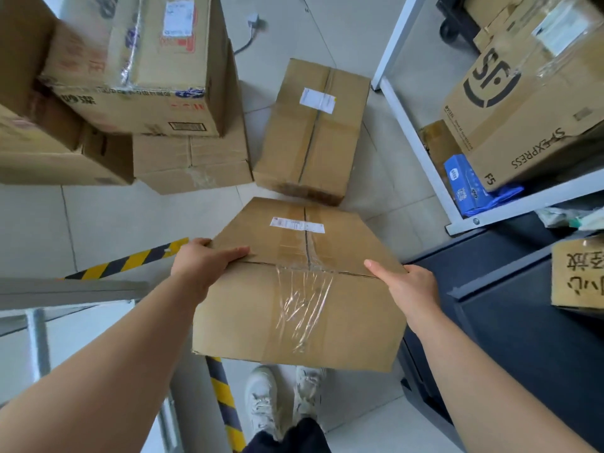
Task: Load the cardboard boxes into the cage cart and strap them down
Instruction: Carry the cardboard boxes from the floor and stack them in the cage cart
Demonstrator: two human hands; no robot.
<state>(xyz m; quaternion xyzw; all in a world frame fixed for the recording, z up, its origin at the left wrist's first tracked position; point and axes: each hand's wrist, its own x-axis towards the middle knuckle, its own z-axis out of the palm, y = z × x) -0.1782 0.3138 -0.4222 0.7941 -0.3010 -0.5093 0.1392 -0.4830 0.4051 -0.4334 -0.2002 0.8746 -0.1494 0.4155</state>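
I hold a taped cardboard box (300,289) off the floor in front of me, white label on top. My left hand (202,261) grips its left edge, thumb lying along the top. My right hand (403,286) grips its right edge, thumb on top and fingers hidden behind the side. A second box (310,132) with a white label lies on the floor just beyond. More boxes (157,76) are stacked at the upper left. A grey metal frame (75,289) with yellow-black striped bars, possibly the cage cart, is at the lower left.
A white shelf rack (421,125) on the right holds an SF Express box (529,103) and a blue packet (467,186). A dark cabinet (510,322) stands at the lower right. My white shoes (281,397) are on the tiled floor below the box.
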